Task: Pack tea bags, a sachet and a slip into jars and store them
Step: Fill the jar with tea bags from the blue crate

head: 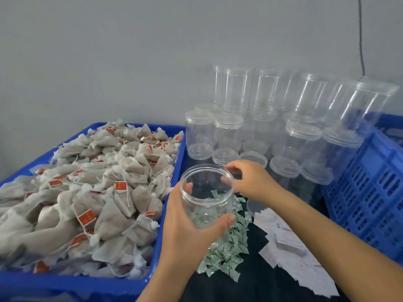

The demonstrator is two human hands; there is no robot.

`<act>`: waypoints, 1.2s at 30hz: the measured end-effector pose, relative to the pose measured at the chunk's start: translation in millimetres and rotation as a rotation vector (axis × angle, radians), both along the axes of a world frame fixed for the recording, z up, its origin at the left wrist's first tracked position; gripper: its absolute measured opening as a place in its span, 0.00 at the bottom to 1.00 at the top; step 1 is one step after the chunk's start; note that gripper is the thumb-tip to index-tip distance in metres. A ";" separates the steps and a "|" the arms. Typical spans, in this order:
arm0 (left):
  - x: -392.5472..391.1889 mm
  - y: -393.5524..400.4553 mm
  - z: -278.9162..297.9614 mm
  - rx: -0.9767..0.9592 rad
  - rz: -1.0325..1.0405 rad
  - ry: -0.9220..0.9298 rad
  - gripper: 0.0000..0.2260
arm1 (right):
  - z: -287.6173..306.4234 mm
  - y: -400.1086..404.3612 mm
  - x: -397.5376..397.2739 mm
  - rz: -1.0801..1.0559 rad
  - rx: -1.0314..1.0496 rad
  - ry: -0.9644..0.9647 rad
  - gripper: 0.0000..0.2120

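Left hand (185, 223) grips open jar (207, 197) round its lower body, thumb across front, jar tilted slightly, mouth up, no lid, nothing inside. Right hand (250, 179) at far rim of jar, fingers loosely curled, touching rim; whether it pinches anything, cannot tell. Jar held above sachets (226, 253), green-white heap on dark table (250, 284). Slips (290, 251) white, just right of sachets. Tea bags (87, 192) with red tags heaped in blue tray (157, 247) at left. Lidded jars (283, 127) stacked behind. Blue crate (370, 192) at right.
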State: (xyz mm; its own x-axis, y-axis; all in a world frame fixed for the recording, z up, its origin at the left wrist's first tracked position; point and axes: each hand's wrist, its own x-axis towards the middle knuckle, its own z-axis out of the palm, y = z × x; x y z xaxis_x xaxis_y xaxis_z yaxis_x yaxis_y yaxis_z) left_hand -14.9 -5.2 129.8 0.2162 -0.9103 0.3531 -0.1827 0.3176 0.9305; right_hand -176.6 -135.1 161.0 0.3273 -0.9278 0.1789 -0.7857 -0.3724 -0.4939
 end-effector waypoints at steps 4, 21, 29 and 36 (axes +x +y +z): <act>22.5 21.6 32.2 -0.102 0.005 0.078 0.33 | 31.3 1.5 71.7 0.245 -0.031 -0.054 0.12; 101.2 35.9 17.9 0.005 0.233 -0.089 0.44 | 31.1 -9.8 199.0 0.381 -0.043 0.147 0.12; 99.1 29.5 19.3 -0.001 0.203 -0.074 0.38 | 67.9 -8.2 184.2 0.346 0.343 -0.574 0.09; 94.1 26.0 20.1 0.043 0.194 -0.056 0.42 | 131.3 13.8 163.2 0.307 0.366 -0.753 0.08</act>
